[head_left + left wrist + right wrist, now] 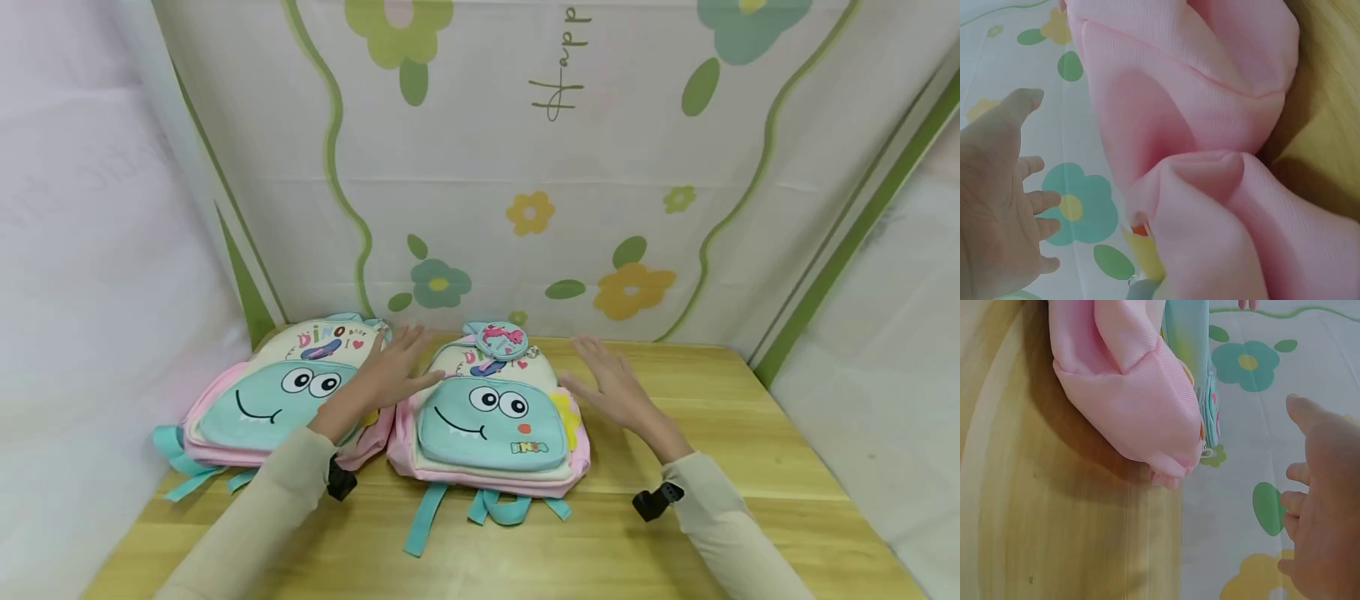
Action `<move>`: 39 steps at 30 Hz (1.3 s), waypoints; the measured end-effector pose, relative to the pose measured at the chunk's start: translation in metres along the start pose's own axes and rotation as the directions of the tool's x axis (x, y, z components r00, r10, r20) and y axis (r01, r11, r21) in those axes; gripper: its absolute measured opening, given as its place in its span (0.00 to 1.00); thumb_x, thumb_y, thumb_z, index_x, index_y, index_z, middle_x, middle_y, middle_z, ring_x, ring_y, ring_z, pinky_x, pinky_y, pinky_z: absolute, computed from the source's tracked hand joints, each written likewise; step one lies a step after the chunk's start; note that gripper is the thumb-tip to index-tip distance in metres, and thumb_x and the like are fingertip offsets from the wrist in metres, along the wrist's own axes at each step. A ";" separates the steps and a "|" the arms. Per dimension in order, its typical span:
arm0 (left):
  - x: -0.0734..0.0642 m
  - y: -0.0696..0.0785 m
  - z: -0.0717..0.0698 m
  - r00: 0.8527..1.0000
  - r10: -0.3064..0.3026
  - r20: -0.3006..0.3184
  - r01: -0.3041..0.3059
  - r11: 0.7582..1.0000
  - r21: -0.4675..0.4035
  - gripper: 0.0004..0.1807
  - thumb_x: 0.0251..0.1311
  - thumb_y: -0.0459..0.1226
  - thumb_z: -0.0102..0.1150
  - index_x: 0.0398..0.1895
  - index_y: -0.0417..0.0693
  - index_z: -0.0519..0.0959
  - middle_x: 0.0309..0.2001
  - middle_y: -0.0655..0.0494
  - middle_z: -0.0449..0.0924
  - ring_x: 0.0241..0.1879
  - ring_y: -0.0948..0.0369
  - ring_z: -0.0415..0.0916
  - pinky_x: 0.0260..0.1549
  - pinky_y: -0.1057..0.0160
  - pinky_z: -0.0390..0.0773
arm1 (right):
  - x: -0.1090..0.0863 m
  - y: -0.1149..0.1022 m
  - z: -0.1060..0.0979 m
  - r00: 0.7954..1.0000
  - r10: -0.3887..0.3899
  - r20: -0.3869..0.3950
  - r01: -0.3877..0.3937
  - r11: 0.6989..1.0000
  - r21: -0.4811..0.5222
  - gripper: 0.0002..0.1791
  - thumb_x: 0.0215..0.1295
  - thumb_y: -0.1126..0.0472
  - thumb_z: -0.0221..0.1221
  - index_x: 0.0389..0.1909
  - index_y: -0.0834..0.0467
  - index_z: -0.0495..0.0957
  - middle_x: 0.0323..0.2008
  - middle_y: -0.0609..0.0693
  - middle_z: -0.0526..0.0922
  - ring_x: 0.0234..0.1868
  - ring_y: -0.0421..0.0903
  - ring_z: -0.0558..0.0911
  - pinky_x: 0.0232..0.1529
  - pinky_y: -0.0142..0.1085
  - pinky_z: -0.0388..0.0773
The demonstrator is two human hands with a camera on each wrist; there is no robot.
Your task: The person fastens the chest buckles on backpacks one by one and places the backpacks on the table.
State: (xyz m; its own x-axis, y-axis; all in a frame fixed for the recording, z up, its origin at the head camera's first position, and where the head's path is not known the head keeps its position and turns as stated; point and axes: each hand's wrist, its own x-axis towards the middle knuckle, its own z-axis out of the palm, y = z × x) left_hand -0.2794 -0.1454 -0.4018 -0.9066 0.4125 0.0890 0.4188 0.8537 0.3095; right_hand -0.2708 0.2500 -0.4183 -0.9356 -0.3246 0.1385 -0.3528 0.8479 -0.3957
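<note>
Two children's backpacks with a smiling dinosaur face lie side by side on the table, front up. My left hand (390, 371) hovers over the gap between the left backpack (281, 387) and the middle backpack (480, 425), fingers spread. To the right of the middle backpack my right hand (617, 390) is held apart from it, its fingers straight. Neither hand grips anything. A round teal coin purse (502, 340) with a pink print rests at the top of the middle backpack. In the right wrist view, that backpack's pink side (1129, 406) faces my open palm.
The wooden table (720, 475) extends right and toward the front. Teal straps (426, 521) stick out from under the bags. A white cloth with flowers (465, 150) hangs behind the table, with white cloth walls on both sides. Each wrist carries a small black camera (657, 502).
</note>
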 end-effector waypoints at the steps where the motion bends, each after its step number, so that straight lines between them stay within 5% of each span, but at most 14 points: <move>1: -0.001 0.000 -0.001 1.000 0.003 0.004 -0.003 1.000 -0.003 0.47 0.70 0.64 0.50 0.84 0.57 0.47 0.83 0.46 0.43 0.82 0.44 0.35 0.75 0.33 0.31 | -0.001 0.000 0.000 1.000 -0.002 0.005 0.001 1.000 0.010 0.46 0.74 0.33 0.49 0.83 0.51 0.47 0.83 0.52 0.45 0.83 0.57 0.42 0.76 0.69 0.34; 8: -0.002 -0.004 -0.004 0.999 0.033 0.038 -0.030 0.997 -0.076 0.48 0.65 0.63 0.57 0.83 0.66 0.48 0.82 0.48 0.48 0.81 0.42 0.46 0.75 0.30 0.36 | -0.008 0.000 -0.002 0.998 -0.053 0.045 0.048 0.993 0.107 0.46 0.73 0.35 0.52 0.83 0.50 0.47 0.83 0.53 0.45 0.83 0.59 0.41 0.76 0.69 0.37; 16: -0.012 -0.003 -0.003 0.989 0.028 0.146 0.001 0.982 -0.189 0.55 0.56 0.67 0.64 0.83 0.64 0.50 0.81 0.50 0.54 0.79 0.41 0.50 0.74 0.32 0.50 | -0.026 0.009 0.005 0.990 -0.101 0.098 0.078 0.974 0.211 0.49 0.70 0.36 0.59 0.83 0.50 0.47 0.82 0.55 0.49 0.82 0.60 0.48 0.76 0.65 0.49; 29: -0.025 -0.001 0.004 0.977 0.053 0.208 -0.005 0.975 -0.223 0.58 0.44 0.70 0.71 0.79 0.61 0.61 0.77 0.51 0.63 0.77 0.46 0.58 0.72 0.36 0.59 | -0.048 0.019 0.019 0.976 -0.122 0.183 0.067 0.957 0.282 0.54 0.63 0.36 0.65 0.82 0.47 0.48 0.82 0.55 0.49 0.81 0.62 0.51 0.74 0.66 0.53; 39: -0.033 0.002 0.007 0.958 0.141 0.251 -0.085 0.971 -0.222 0.66 0.37 0.68 0.77 0.79 0.51 0.61 0.77 0.49 0.63 0.76 0.46 0.59 0.73 0.40 0.61 | -0.054 0.019 0.021 0.962 -0.139 0.236 0.069 0.957 0.282 0.61 0.55 0.32 0.70 0.82 0.48 0.49 0.82 0.50 0.49 0.82 0.57 0.51 0.76 0.63 0.53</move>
State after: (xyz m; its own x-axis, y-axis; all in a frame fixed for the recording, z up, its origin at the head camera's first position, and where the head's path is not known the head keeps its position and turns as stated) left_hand -0.2480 -0.1554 -0.4107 -0.7961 0.5954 -0.1083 0.4726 0.7235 0.5032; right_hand -0.2272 0.2751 -0.4524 -0.8485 -0.5286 -0.0257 -0.3988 0.6707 -0.6254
